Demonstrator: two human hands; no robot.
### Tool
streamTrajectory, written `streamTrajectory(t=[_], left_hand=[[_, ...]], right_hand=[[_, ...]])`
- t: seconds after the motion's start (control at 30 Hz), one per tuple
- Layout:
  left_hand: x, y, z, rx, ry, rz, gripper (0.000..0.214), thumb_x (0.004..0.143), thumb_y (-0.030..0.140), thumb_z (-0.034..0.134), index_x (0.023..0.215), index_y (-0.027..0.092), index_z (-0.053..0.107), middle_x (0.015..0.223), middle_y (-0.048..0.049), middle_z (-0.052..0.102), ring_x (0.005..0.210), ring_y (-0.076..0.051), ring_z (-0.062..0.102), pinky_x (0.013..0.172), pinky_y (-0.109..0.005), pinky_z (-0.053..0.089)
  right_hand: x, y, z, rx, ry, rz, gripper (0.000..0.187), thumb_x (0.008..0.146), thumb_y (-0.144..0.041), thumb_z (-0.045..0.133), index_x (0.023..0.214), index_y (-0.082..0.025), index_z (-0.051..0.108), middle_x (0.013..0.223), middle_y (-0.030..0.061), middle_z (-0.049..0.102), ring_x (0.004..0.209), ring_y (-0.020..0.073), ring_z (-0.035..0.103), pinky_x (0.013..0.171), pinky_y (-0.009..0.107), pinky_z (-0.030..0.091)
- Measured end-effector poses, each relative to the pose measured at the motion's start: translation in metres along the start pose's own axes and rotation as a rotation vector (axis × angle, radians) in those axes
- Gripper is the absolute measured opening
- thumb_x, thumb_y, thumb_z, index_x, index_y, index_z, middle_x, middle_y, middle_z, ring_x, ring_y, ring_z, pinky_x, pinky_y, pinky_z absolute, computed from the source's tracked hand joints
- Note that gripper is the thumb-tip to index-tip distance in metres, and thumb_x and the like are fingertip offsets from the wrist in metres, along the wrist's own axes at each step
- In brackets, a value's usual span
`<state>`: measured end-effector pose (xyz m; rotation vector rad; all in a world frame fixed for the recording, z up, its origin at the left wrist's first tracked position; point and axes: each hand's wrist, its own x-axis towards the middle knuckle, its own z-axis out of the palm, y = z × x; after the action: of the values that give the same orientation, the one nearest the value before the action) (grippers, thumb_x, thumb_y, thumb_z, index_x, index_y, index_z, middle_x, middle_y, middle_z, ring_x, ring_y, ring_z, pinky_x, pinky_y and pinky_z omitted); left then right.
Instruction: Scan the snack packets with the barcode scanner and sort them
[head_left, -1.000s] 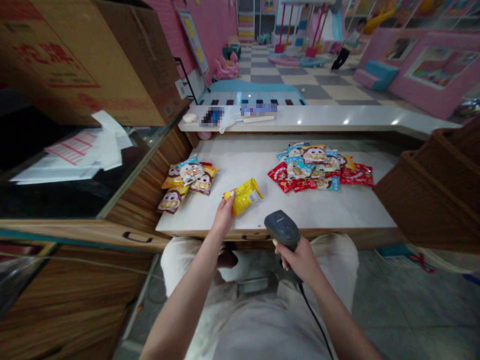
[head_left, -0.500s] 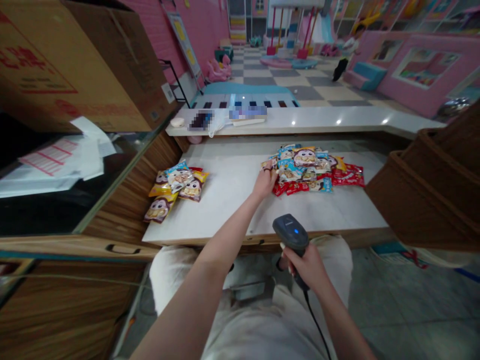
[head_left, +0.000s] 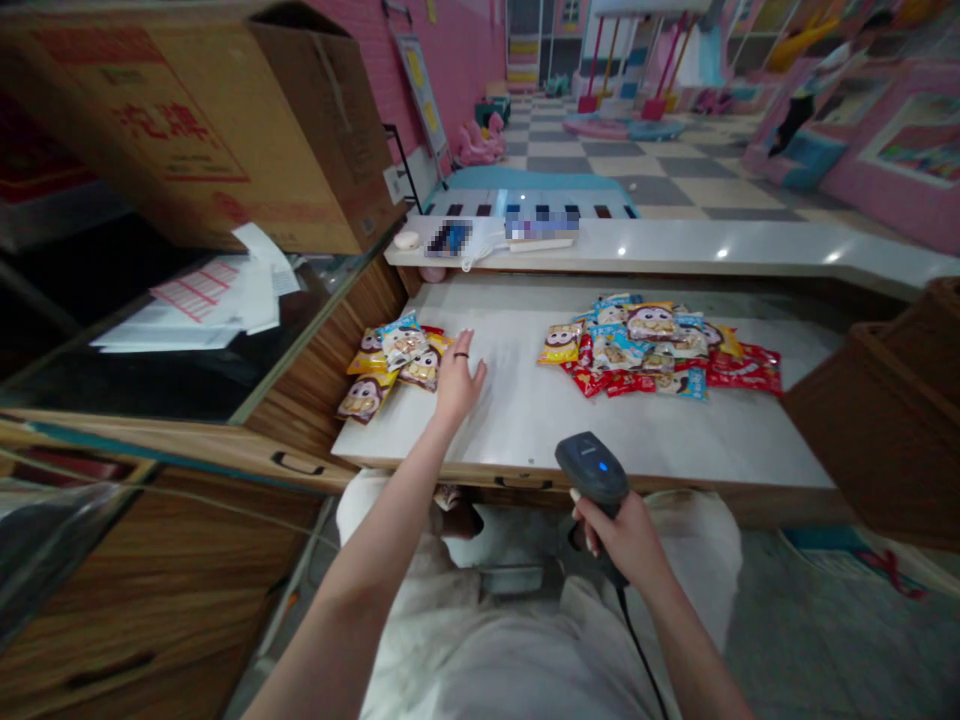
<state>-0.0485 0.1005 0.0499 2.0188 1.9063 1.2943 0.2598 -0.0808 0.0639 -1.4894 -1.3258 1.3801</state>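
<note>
by the bench's [head_left: 517, 420] left edge, packets [head_left: 403, 342] look light, best pinched by seams; our left fingers [head_left: 466, 343] are apart, right fingers [head_left: 590, 513] clamped on the scanner [head_left: 591, 465].

2 pkt piles [head_left: 405, 345] [head_left: 651, 322], 1 scanner [head_left: 591, 468], 1 cardbd box [head_left: 202, 135]

Scanner [head_left: 589, 465]: smooth matt plastic, in the right grip [head_left: 619, 530]
Nearer packets [head_left: 403, 342]: glossy, crinkled plastic film, just beside the left grip [head_left: 459, 380]
Packet pile [head_left: 649, 345]: the same shiny film, right of the left grip
Desk [head_left: 517, 415]: smooth top, soft sheen, below the left grip
Carton [head_left: 334, 150]: matt cardboard, beyond the left grip, leftward
Trousers [head_left: 701, 545]: matt cloth, creased, beneath the right grip
</note>
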Motion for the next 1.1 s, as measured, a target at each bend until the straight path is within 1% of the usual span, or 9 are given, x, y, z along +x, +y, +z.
streamTrajectory(t=[0.1, 0.2, 0.37, 0.53, 0.63, 0.73, 0.83, 0.9, 1.1], left_hand=[[0.012, -0.042, -0.044, 0.225, 0.037, -0.103, 0.076, 0.094, 0.023, 0.061, 0.166, 0.01, 0.04, 0.174, -0.023, 0.038, 0.165, -0.035, 0.033, 0.136, -0.055, 0.026], [0.027, -0.072, -0.07, 0.366, -0.025, -0.173, 0.086, 0.092, 0.032, 0.068, 0.168, 0.006, 0.036, 0.178, -0.026, 0.027, 0.167, -0.042, 0.023, 0.135, -0.06, 0.021], [0.034, -0.093, -0.076, 0.371, -0.15, -0.193, 0.08, 0.097, 0.04, 0.063, 0.164, 0.002, 0.042, 0.176, -0.0287, 0.032, 0.168, -0.042, 0.022, 0.135, -0.058, 0.022], [0.029, -0.096, -0.074, 0.211, -0.019, -0.172, 0.07, 0.098, 0.039, 0.061, 0.159, 0.006, 0.05, 0.172, -0.0271, 0.041, 0.164, -0.039, 0.033, 0.135, -0.056, 0.024], [0.024, -0.083, -0.078, 0.041, 0.101, -0.162, 0.065, 0.102, 0.046, 0.059, 0.155, 0.01, 0.055, 0.165, -0.0258, 0.051, 0.159, -0.035, 0.043, 0.134, -0.052, 0.028], [0.01, -0.053, -0.078, -0.213, 0.237, -0.178, 0.061, 0.104, 0.058, 0.057, 0.147, 0.015, 0.062, 0.157, -0.0209, 0.06, 0.153, -0.032, 0.05, 0.133, -0.048, 0.032], [-0.013, -0.012, -0.064, -0.609, 0.328, -0.386, 0.057, 0.104, 0.065, 0.056, 0.133, 0.018, 0.07, 0.146, -0.0148, 0.069, 0.148, -0.029, 0.056, 0.128, -0.041, 0.04], [-0.029, 0.014, -0.047, -0.908, 0.278, -0.636, 0.054, 0.102, 0.066, 0.059, 0.124, 0.019, 0.074, 0.137, -0.0124, 0.075, 0.141, -0.028, 0.062, 0.122, -0.039, 0.048], [-0.057, 0.053, -0.001, -1.264, 0.084, -1.016, 0.043, 0.11, 0.052, 0.051, 0.122, 0.017, 0.074, 0.112, -0.0109, 0.083, 0.098, -0.022, 0.08, 0.093, -0.038, 0.065]], right_hand=[[-0.001, -0.002, 0.005, -0.014, 0.018, -0.027, 0.038, 0.081, -0.054, 0.076, 0.066, -0.02, 0.068, 0.041, 0.0007, 0.059, 0.033, 0.0161, 0.055, 0.041, 0.026, 0.045], [-0.002, -0.006, 0.008, -0.023, 0.019, -0.036, 0.038, 0.081, -0.054, 0.075, 0.065, -0.021, 0.068, 0.04, 0.0004, 0.058, 0.032, 0.016, 0.054, 0.04, 0.026, 0.044], [0.0, -0.003, 0.011, -0.021, -0.025, -0.033, 0.039, 0.083, -0.056, 0.077, 0.066, -0.021, 0.067, 0.041, 0.0008, 0.06, 0.034, 0.017, 0.056, 0.041, 0.027, 0.045], [0.0, 0.0, 0.008, -0.038, -0.039, -0.036, 0.038, 0.085, -0.054, 0.076, 0.068, -0.02, 0.069, 0.042, 0.0015, 0.062, 0.035, 0.0176, 0.058, 0.043, 0.026, 0.047], [-0.001, -0.002, 0.006, -0.034, -0.035, -0.045, 0.038, 0.086, -0.053, 0.076, 0.068, -0.02, 0.068, 0.043, 0.0016, 0.063, 0.036, 0.0174, 0.059, 0.043, 0.026, 0.047], [0.0, -0.003, 0.006, -0.019, -0.039, -0.039, 0.037, 0.086, -0.052, 0.076, 0.069, -0.02, 0.068, 0.043, 0.0011, 0.062, 0.036, 0.0171, 0.059, 0.042, 0.025, 0.047], [0.0, -0.004, 0.009, -0.013, -0.041, -0.03, 0.036, 0.086, -0.051, 0.075, 0.069, -0.02, 0.068, 0.043, 0.0009, 0.062, 0.036, 0.0168, 0.059, 0.042, 0.025, 0.047], [0.0, -0.006, 0.011, -0.015, -0.041, -0.024, 0.035, 0.085, -0.05, 0.075, 0.068, -0.021, 0.067, 0.042, 0.0005, 0.061, 0.035, 0.0166, 0.058, 0.042, 0.025, 0.046], [-0.003, -0.018, 0.017, -0.041, -0.013, -0.035, 0.033, 0.083, -0.05, 0.073, 0.066, -0.022, 0.065, 0.04, -0.0013, 0.058, 0.034, 0.0158, 0.056, 0.042, 0.025, 0.046]])
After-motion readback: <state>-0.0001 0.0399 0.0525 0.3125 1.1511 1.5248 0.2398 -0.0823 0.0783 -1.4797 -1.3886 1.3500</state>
